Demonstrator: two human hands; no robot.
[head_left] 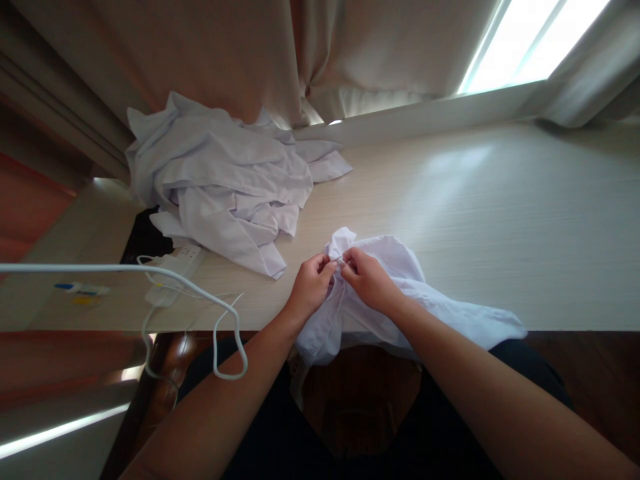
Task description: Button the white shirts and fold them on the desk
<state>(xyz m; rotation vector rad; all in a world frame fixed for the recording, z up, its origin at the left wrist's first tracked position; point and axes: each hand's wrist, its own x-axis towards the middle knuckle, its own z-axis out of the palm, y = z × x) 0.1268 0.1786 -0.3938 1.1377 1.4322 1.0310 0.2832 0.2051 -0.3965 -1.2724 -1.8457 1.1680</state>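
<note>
Cloth (460, 317) held at near edge of table (500, 220)

Both hands were engaged. The left hand (315, 285) was pinching the white cloth between thumb and fingers; the right hand (369, 277), just beside it, had its fingertips closed on the same gathered part. The cloth lay below and between the hands, spreading rightward under the right forearm and draping over the table's edge.

Obstructions: one white cable (100, 269) ran in from the left and hung in a loop across the view of the left forearm. One heap of white fabric (225, 160) occupied the table beyond and to the left of the left hand; how many pieces it comprised could not be told.

Other items, all left of the left hand: one power strip (185, 261), near the heap's lower edge; one black object (146, 239), partly under the heap; one small item with a blue end (83, 289), farthest out. Beige curtains (375, 47) hung beyond both hands, and one bright window (535, 40) showed far to the right of the right hand.
</note>
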